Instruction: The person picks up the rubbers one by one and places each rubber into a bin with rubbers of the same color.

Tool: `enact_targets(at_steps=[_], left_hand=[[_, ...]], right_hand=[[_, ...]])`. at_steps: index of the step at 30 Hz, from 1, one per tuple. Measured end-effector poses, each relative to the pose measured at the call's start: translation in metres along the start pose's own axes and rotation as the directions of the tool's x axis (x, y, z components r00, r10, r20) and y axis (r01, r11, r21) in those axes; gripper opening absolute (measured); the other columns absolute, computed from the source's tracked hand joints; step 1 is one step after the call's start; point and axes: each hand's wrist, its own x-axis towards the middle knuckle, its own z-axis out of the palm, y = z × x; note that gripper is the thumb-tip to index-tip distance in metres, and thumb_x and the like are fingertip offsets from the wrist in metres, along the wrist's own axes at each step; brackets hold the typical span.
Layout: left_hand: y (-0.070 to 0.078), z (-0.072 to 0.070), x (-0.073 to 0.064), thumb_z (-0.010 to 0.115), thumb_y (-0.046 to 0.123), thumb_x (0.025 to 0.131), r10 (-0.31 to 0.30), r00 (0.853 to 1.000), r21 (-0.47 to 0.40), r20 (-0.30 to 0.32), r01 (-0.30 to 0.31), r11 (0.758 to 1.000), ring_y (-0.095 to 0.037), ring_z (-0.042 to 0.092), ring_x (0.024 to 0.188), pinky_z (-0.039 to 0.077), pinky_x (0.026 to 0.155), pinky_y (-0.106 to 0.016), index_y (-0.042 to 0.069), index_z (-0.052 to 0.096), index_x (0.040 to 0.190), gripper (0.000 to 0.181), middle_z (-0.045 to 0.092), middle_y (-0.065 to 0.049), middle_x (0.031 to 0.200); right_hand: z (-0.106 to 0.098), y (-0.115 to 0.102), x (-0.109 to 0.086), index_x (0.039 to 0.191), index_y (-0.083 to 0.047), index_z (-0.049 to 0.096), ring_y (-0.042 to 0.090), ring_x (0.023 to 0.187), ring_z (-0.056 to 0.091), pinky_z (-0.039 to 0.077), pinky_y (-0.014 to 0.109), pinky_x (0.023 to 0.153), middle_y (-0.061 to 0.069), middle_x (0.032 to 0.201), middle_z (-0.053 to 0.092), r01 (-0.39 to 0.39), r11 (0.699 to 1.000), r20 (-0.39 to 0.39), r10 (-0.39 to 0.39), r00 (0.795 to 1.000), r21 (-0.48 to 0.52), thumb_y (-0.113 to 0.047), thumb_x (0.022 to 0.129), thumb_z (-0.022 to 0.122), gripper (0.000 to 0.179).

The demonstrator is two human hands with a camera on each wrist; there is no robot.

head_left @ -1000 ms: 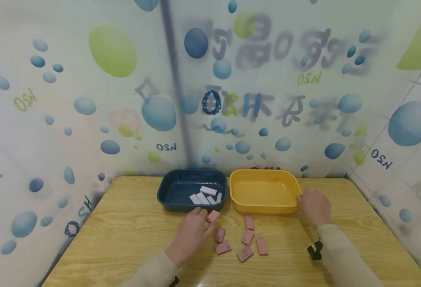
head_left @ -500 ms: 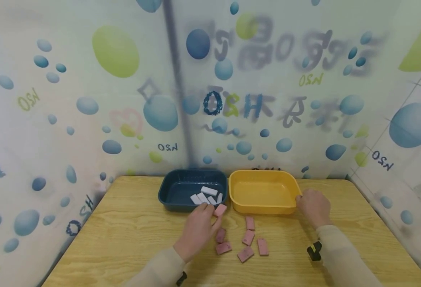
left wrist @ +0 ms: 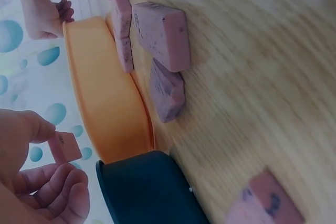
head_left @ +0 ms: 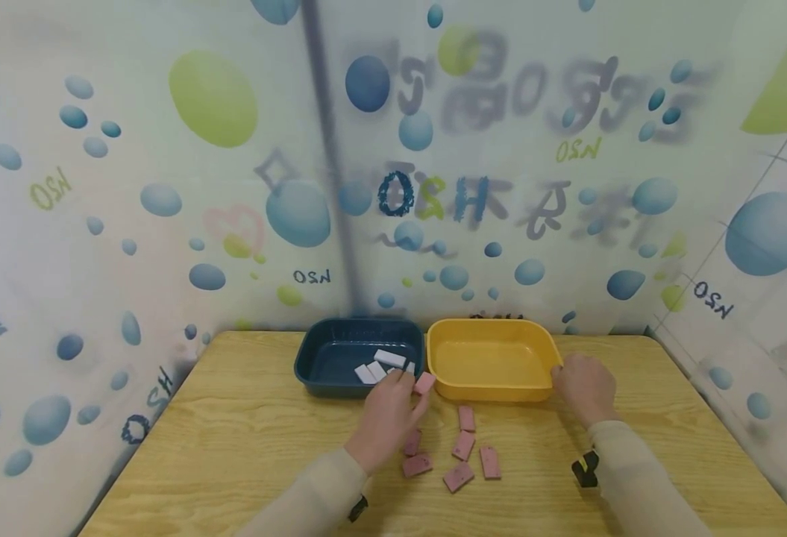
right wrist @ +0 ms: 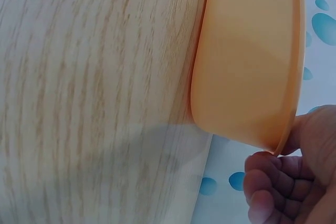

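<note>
I have the left hand pinching a pink block and the right hand gripping the yellow tray, presumably steadying it.

A tilted pink block with a dark mark is pinched in the left hand, below the head view's centre; to its right the yellow tray stands upright, its right end gripped by the right hand. Six loose pink blocks lie at lower centre.
</note>
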Motion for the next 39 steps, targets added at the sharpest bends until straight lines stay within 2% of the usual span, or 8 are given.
enact_targets(at_steps=[7, 11, 16, 23, 29, 34, 39], left_hand=[[0.006, 0.011, 0.010, 0.075, 0.024, 0.095, 0.001, 1.000, 0.031, 0.010, -0.001, 1.000, -0.017, 0.056, 0.067, 0.051, 0.059, -0.027, 0.006, 0.065, 0.082, 0.024, 0.058, -0.005, 0.077], [0.009, 0.016, 0.016, 0.073, 0.026, 0.097, -0.021, 0.999, 0.035, 0.045, 0.020, 0.999, -0.015, 0.052, 0.067, 0.049, 0.059, -0.026, 0.003, 0.069, 0.088, 0.024, 0.055, -0.004, 0.077], [0.014, 0.021, 0.024, 0.072, 0.024, 0.098, -0.045, 0.994, 0.045, 0.095, 0.041, 0.998, -0.013, 0.047, 0.067, 0.045, 0.060, -0.025, 0.002, 0.072, 0.089, 0.024, 0.056, -0.003, 0.077], [0.018, 0.028, 0.035, 0.069, 0.025, 0.100, -0.038, 0.993, 0.071, 0.108, 0.031, 0.997, -0.013, 0.046, 0.064, 0.042, 0.056, -0.025, 0.004, 0.071, 0.083, 0.026, 0.055, -0.004, 0.076], [0.019, 0.033, 0.048, 0.067, 0.023, 0.101, -0.059, 0.989, 0.061, 0.139, 0.051, 0.997, -0.015, 0.051, 0.070, 0.050, 0.063, -0.028, 0.002, 0.074, 0.089, 0.025, 0.059, -0.005, 0.081], [0.020, 0.042, 0.057, 0.070, 0.020, 0.098, -0.042, 0.985, 0.097, 0.166, 0.026, 0.995, -0.015, 0.050, 0.070, 0.049, 0.064, -0.027, 0.003, 0.074, 0.093, 0.019, 0.058, -0.003, 0.080], [0.023, 0.049, 0.064, 0.074, 0.022, 0.095, -0.016, 0.988, 0.153, 0.152, -0.008, 0.988, -0.015, 0.054, 0.070, 0.052, 0.063, -0.028, 0.005, 0.073, 0.093, 0.018, 0.058, -0.003, 0.080]], right_hand=[[-0.002, -0.001, -0.001, 0.057, -0.009, 0.046, 0.019, 0.052, 0.042, 0.034, 0.029, 0.047, 0.003, 0.056, 0.041, 0.010, 1.000, -0.005, -0.010, 1.000, 0.005, -0.013, 0.096, 0.053, 0.039], [-0.001, -0.001, -0.001, 0.057, -0.009, 0.046, 0.019, 0.052, 0.041, 0.033, 0.029, 0.047, 0.003, 0.055, 0.040, 0.017, 1.000, -0.018, -0.017, 1.000, 0.004, -0.013, 0.095, 0.054, 0.040], [0.001, 0.001, 0.000, 0.055, -0.009, 0.045, 0.018, 0.050, 0.040, 0.032, 0.028, 0.047, 0.002, 0.054, 0.039, 0.027, 1.000, -0.033, -0.027, 0.999, -0.001, -0.012, 0.095, 0.054, 0.041], [0.003, 0.001, 0.001, 0.056, -0.009, 0.045, 0.019, 0.050, 0.041, 0.032, 0.028, 0.046, 0.002, 0.054, 0.039, 0.024, 1.000, -0.038, -0.024, 0.999, -0.003, -0.013, 0.095, 0.055, 0.040], [0.003, 0.000, 0.000, 0.057, -0.008, 0.047, 0.020, 0.050, 0.043, 0.033, 0.028, 0.046, 0.003, 0.055, 0.041, 0.021, 1.000, -0.033, -0.022, 0.999, -0.016, -0.013, 0.095, 0.055, 0.039], [0.002, -0.001, 0.000, 0.057, -0.008, 0.047, 0.020, 0.050, 0.043, 0.034, 0.029, 0.046, 0.003, 0.055, 0.042, 0.011, 1.000, -0.017, -0.011, 1.000, -0.008, -0.013, 0.095, 0.054, 0.039], [0.002, 0.000, 0.002, 0.057, -0.008, 0.047, 0.019, 0.051, 0.044, 0.034, 0.028, 0.047, 0.003, 0.056, 0.042, 0.003, 1.000, 0.000, -0.003, 1.000, -0.009, -0.013, 0.095, 0.054, 0.039]])
